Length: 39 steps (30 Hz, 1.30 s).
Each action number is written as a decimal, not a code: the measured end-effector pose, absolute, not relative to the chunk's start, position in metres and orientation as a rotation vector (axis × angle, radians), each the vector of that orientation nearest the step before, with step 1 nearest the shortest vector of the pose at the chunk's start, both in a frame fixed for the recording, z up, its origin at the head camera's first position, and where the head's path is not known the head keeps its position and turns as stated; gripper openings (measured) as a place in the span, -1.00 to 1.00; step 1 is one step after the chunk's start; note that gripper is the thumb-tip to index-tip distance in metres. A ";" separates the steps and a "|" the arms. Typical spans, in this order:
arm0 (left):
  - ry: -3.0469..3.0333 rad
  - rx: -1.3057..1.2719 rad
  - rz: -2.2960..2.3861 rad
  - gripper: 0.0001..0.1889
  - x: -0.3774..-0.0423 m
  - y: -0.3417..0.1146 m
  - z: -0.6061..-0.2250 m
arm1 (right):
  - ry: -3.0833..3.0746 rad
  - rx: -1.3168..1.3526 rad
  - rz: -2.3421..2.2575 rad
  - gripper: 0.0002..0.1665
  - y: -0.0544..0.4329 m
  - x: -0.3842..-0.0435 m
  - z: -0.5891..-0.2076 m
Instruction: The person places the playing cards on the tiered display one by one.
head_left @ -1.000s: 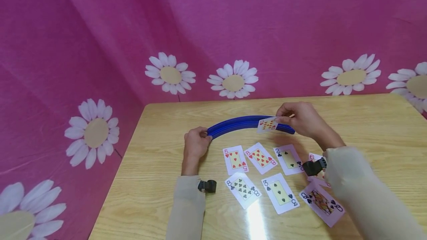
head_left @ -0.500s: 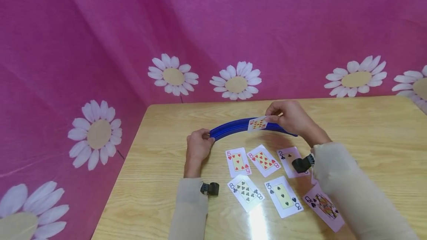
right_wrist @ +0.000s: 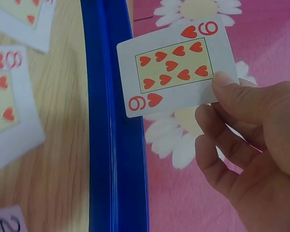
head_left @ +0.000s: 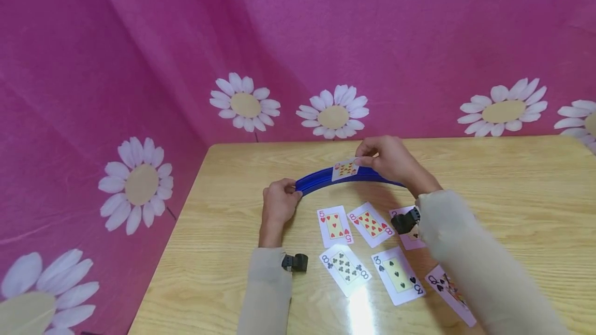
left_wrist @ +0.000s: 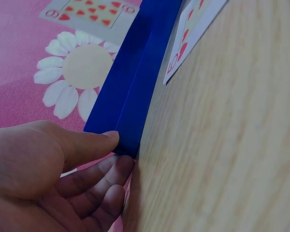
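A curved blue playing-card holder (head_left: pixel 316 180) stands on the table. My left hand (head_left: pixel 279 203) pinches its left end, thumb on the near face in the left wrist view. My right hand (head_left: pixel 388 159) holds the nine of hearts (right_wrist: pixel 174 67) by one end, between thumb and fingers. The card's lower edge overlaps the holder's groove in the right wrist view, left of the holder's middle in the head view. Just in front lie the five of hearts (head_left: pixel 334 226) and the eight of hearts (head_left: pixel 371 225), face up.
Nearer me lie the eight of clubs (head_left: pixel 344 269), a black-suit five (head_left: pixel 398 276) and a queen (head_left: pixel 449 293) partly under the right sleeve (head_left: pixel 470 242). A card marked two (head_left: pixel 412 243) is half hidden by the right wrist camera. A pink flowered cloth (head_left: pixel 400 40) hangs behind the wooden table (head_left: pixel 223 180).
My right hand has carried the nine of hearts leftward along the holder. Its sleeve now covers the six card and more of the queen. My left hand has kept its grip on the holder.
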<state>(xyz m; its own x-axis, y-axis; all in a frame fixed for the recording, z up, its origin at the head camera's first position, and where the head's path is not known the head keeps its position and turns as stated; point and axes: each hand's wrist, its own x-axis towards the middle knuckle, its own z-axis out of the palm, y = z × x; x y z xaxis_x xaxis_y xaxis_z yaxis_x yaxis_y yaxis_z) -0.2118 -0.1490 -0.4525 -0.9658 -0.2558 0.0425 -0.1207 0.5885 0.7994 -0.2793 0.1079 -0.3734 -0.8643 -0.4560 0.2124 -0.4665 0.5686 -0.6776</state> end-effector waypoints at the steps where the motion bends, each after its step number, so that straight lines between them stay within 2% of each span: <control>1: -2.663 0.319 -1.322 -0.76 -0.212 -0.149 -0.452 | -2.776 0.813 1.206 -0.94 0.105 -0.280 -0.372; 20: -2.658 0.327 -1.337 -0.77 -0.214 -0.148 -0.450 | -2.715 0.985 1.220 -0.93 0.053 -0.290 -0.364; 39: -2.658 0.320 -1.335 -0.79 -0.214 -0.150 -0.451 | -2.702 1.055 1.210 -0.93 0.039 -0.293 -0.366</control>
